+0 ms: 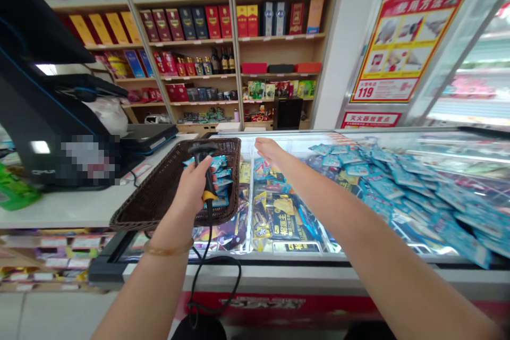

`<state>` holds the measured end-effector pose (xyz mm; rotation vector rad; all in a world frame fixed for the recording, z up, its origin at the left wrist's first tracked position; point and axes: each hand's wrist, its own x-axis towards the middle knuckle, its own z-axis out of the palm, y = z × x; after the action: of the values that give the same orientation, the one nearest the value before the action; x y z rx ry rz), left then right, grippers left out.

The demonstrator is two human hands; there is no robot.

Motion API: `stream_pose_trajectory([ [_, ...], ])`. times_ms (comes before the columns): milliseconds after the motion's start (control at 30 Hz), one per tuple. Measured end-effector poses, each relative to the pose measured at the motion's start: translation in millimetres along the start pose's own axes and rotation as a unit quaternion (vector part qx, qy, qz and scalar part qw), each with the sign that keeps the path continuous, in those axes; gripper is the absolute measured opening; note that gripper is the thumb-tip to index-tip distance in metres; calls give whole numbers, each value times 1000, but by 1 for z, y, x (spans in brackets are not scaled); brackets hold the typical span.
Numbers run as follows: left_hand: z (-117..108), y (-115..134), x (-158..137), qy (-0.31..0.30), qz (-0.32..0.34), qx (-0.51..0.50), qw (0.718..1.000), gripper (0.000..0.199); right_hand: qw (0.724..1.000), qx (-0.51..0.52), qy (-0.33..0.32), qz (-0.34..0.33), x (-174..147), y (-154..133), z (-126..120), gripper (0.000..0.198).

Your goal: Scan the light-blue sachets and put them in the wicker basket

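Note:
My left hand point(196, 183) is wrapped round the handle of a black and yellow barcode scanner point(209, 191), whose cord loops down in front of the freezer. Below the scanner, a dark brown woven basket point(149, 191) holds several small blue packets point(223, 174) at its right side. My right hand point(268, 150) reaches over the glass just right of the basket, fingers stretched out to the left, with nothing visible in it. Many more blue packets point(398, 180) lie heaped on the freezer top, to the right of my right arm.
The glass-topped chest freezer point(303, 272) holds packaged goods inside. At left a black checkout machine point(43, 101) and a flat scale point(147, 137) stand on a white counter point(71, 210), near a green package point(16, 188). Shelves point(183, 42) of boxes and bottles line the back.

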<state>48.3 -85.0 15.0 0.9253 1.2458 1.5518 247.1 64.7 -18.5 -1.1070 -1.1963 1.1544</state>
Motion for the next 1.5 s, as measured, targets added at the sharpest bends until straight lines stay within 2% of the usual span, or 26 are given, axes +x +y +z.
stream_pose_trajectory([
  [100,33,-5,-10,-51,1,-1,999,25,997,-55,47,14,-22,1,-58,19],
  [233,85,-22,-20,-120,-14,-10,993,30,979,-189,75,5,-55,0,-131,22],
  [333,124,-40,-24,-157,-36,-23,987,32,945,-317,80,11,-75,0,-177,25],
  [433,157,-60,-28,-185,-65,-34,980,33,886,-455,85,15,-92,4,-214,26],
  [500,172,-72,-32,-203,-76,-32,976,33,849,-519,96,40,-101,7,-235,29],
  [567,179,-83,-35,-221,-76,-25,972,31,824,-553,101,73,-110,7,-252,34],
  [700,177,-96,-41,-229,-70,10,971,31,785,-601,73,129,-130,-2,-280,48],
  [800,170,-100,-41,-231,-64,36,970,33,760,-621,44,185,-141,-10,-292,55],
  [933,166,-103,-41,-238,-53,50,969,33,760,-615,29,211,-146,-8,-296,60],
  [1000,166,-102,-42,-236,-51,49,969,32,762,-615,20,202,-144,-3,-294,62],
  [1167,167,-100,-44,-236,-55,36,970,31,803,-582,-16,127,-132,14,-270,49],
  [1267,167,-100,-46,-233,-59,39,970,31,797,-597,-41,80,-126,18,-246,48],
  [1400,167,-101,-48,-238,-70,51,967,30,804,-588,-81,41,-130,9,-236,69],
  [1500,168,-103,-47,-236,-74,50,968,31,778,-618,-87,76,-137,-1,-247,87],
])
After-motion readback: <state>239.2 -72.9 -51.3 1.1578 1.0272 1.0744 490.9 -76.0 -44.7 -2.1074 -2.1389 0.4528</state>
